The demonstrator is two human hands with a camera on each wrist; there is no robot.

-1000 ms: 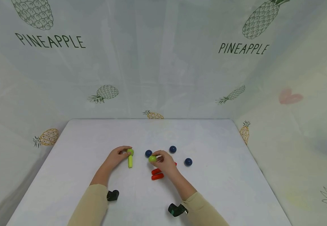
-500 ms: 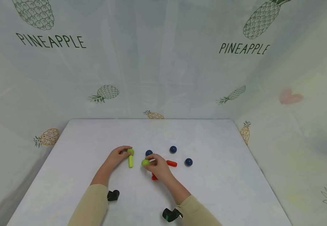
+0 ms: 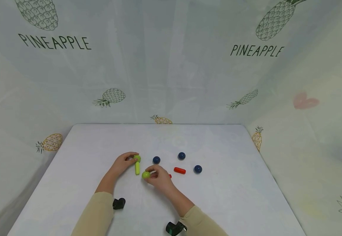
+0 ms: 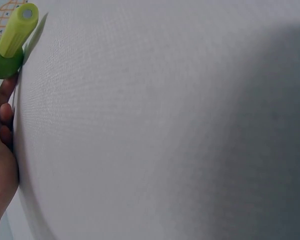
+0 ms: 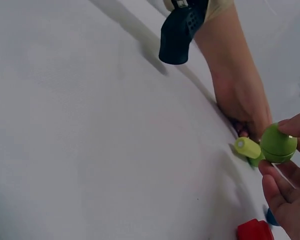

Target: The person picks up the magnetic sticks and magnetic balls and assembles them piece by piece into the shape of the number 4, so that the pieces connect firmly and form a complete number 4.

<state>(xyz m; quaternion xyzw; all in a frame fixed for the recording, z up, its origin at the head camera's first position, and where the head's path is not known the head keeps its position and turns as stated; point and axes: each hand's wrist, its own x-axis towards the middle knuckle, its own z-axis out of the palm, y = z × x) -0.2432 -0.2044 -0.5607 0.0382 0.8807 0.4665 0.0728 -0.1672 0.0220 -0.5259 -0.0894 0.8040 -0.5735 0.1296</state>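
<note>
lime stick (image 3: 137, 168), long axis running near to far: left hand (image 3: 124, 163) pinches the green ball (image 3: 138, 158) at its far end, right hand (image 3: 160, 179) a second ball (image 3: 145, 175), just right of its near end (bare).

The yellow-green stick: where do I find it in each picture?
Head: the stick, left of centre, lower half.
Left wrist: the stick, top left corner.
Right wrist: the stick, right side, slightly below mid-height.
Shared landmark: the left hand, holding the green ball at the stick's end.
</note>
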